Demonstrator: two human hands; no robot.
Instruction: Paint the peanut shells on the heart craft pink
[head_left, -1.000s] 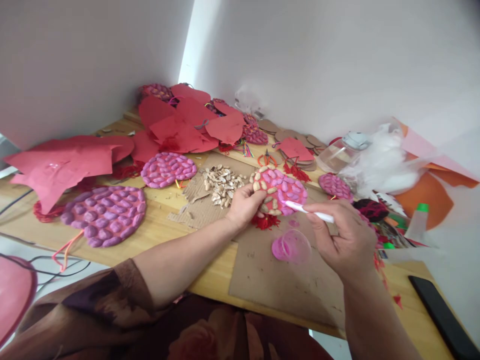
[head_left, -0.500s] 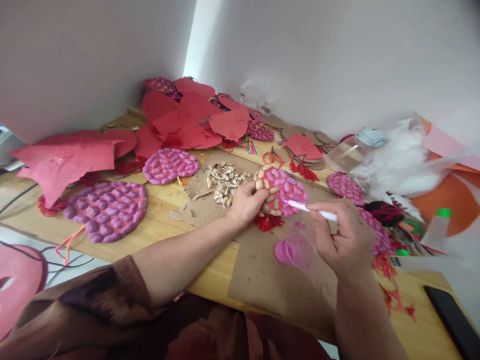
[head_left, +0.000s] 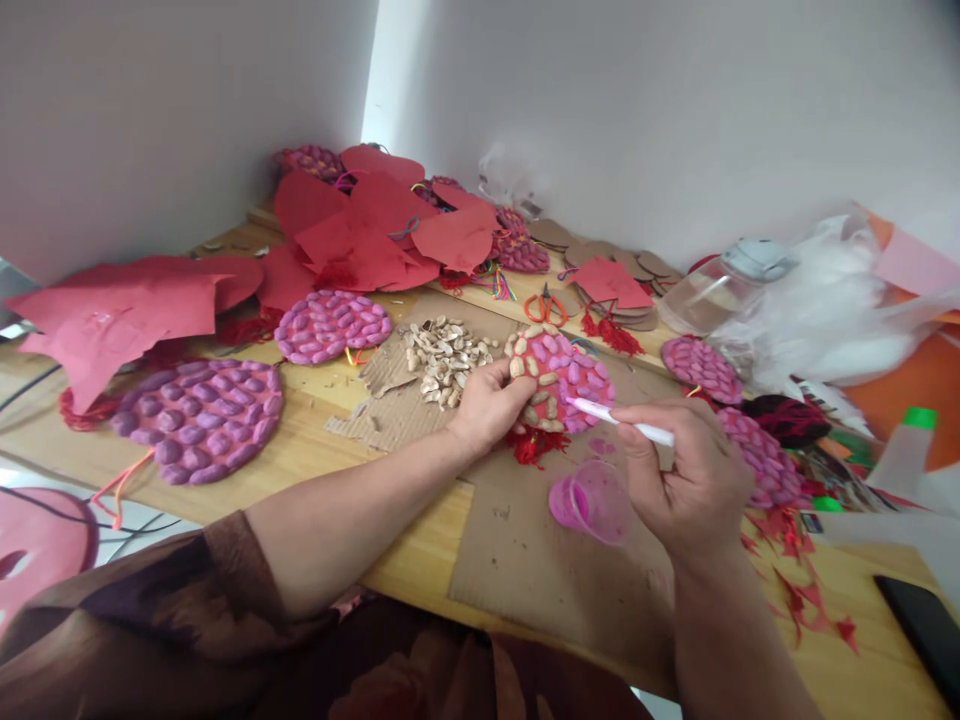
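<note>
My left hand [head_left: 491, 402] grips the left edge of a round red disc [head_left: 551, 375] covered in peanut shells. Shells on its right part are painted pink-purple; those at the left are bare tan. A red tassel [head_left: 536, 447] hangs at its lower edge. Closed around a white-handled paintbrush [head_left: 622, 420], my right hand [head_left: 690, 470] holds the pink tip against the disc's painted shells. Below the disc, a clear plastic cup [head_left: 589, 502] with pink paint stands on cardboard [head_left: 517, 560]. A heap of loose peanut shells [head_left: 446, 360] lies beyond my left hand.
Finished-looking purple shell discs [head_left: 199, 420] lie at the left. Red paper pieces [head_left: 360, 235] pile up at the back. Orange-handled scissors [head_left: 545, 306] lie behind the disc. To the right are a clear jar [head_left: 712, 290], a green-capped bottle [head_left: 906, 450] and a black phone [head_left: 919, 635].
The view has shifted slightly, so the left-hand items sit further left and the right-hand ones further right. Both hands keep their hold, and the brush tip stays at nearly the same spot.
</note>
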